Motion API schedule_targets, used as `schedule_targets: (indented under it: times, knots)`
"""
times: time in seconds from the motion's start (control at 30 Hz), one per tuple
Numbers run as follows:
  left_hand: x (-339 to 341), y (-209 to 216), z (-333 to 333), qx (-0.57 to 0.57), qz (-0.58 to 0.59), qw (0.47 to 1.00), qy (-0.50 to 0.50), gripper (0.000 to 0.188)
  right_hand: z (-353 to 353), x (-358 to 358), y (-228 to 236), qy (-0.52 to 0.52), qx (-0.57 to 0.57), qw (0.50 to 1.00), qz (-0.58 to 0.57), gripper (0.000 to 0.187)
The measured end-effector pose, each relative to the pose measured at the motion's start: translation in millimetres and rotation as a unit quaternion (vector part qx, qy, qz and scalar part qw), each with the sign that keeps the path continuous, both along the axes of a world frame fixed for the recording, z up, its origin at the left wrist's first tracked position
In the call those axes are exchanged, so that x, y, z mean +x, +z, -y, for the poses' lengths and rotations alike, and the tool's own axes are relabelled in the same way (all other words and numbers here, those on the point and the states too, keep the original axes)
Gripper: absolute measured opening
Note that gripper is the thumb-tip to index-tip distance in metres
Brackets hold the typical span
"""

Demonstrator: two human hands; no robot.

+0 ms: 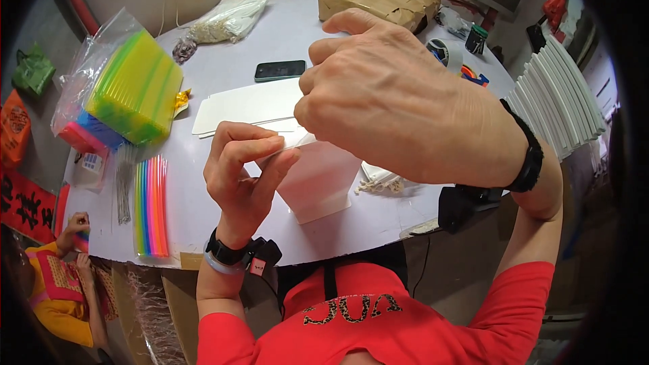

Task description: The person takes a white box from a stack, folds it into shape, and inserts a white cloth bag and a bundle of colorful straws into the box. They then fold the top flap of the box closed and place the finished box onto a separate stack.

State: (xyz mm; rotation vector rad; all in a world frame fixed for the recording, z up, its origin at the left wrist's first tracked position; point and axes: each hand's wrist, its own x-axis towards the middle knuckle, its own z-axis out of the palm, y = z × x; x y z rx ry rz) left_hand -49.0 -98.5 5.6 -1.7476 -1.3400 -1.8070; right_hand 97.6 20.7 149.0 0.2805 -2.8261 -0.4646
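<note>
A white, tapered paper bag or box stands upright on the table in front of me; which of the two it is I cannot tell. My left hand pinches its upper left edge between thumb and index finger. Above its upper right side hovers my right hand, back toward me, the fingers curled. Whatever those fingers grip, if anything, is hidden behind the hand. Flat white sheets or folded blanks lie just beyond. Small white pieces with pale cords show below my right wrist.
On the table's left sit a bagged stack of yellow-green strips, rainbow-coloured strips and thin wires. Farther back are a phone, a plastic bag and a brown parcel. White stacked pieces stand right. A co-worker's hand works lower left.
</note>
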Motion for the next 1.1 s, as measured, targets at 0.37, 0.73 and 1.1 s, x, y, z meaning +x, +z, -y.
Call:
schedule_targets:
  times: [0.37,0.73,1.1]
  knots:
    - [0,0,-2,-0.001,0.012,1.000,-0.005,0.027,0,2,-12,0.060,-0.068,0.991,-0.103,0.026]
    - [-3,-1,-1,-0.007,-0.002,0.999,0.043,0.023,24,1,-1,0.088,-0.225,0.969,0.045,0.021]
    - [-18,-9,-23,-0.024,0.121,0.991,-0.055,0.016,9,19,25,0.030,-0.110,0.993,0.035,0.038]
